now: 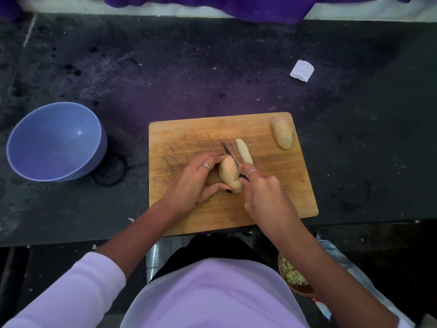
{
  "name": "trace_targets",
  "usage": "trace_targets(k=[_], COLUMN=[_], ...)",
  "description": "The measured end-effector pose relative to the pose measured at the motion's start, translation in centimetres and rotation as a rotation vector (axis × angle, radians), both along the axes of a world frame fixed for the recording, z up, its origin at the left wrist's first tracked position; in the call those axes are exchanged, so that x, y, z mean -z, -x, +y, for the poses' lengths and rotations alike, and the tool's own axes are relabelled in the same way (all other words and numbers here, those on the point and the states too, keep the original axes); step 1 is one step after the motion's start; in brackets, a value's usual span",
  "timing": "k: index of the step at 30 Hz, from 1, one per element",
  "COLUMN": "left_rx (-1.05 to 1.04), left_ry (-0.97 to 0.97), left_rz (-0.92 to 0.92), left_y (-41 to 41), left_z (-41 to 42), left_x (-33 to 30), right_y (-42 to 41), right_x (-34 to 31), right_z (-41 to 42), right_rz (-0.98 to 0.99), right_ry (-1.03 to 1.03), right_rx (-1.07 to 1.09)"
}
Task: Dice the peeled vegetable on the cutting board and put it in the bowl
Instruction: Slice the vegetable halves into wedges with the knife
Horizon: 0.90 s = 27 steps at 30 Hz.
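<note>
Peeled vegetable (229, 174) under left hand (197, 179), knife (230, 154) alongside.

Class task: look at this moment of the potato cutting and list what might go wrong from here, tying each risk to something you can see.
1. The left hand holds the potato with its fingertips right beside the knife; a slip might nick them.
2. The potato looks rounded, so it may roll under the blade.
3. The board overhangs the counter's near edge, so pressure there could tip it.
4. The bowl sits far left, so carried pieces might drop.
</note>
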<state>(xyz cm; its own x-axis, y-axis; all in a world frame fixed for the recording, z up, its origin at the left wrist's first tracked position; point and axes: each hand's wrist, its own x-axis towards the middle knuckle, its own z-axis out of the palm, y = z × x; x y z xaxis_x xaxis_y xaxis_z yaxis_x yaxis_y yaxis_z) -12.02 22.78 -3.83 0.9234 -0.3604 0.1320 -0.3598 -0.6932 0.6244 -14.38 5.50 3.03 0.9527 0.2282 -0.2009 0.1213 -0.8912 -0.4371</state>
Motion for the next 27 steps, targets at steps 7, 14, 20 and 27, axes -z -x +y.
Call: trace_targets(k=[7, 14, 20, 27], left_rx=[-0.08, -0.137, -0.134, -0.123], left_ry=[-0.026, -0.044, -0.013, 0.014], left_rz=[0.014, -0.03, -0.024, -0.022], left_y=[0.0, -0.2, -0.3, -0.4], left_z=[-0.3, -0.5, -0.5, -0.6], left_x=[0.3, 0.6, 0.5, 0.3], right_y=[-1.2, -1.7, -0.6, -1.9], right_x=[-0.3, -0.9, -1.6, -0.2], right_z=[1.1, 0.7, -0.6, 0.7], right_rz=[0.029, 0.003, -0.018, -0.041], right_ry=[-0.111, -0.023, 0.05, -0.005], right_rx=[0.051, -0.027, -0.066, -0.089])
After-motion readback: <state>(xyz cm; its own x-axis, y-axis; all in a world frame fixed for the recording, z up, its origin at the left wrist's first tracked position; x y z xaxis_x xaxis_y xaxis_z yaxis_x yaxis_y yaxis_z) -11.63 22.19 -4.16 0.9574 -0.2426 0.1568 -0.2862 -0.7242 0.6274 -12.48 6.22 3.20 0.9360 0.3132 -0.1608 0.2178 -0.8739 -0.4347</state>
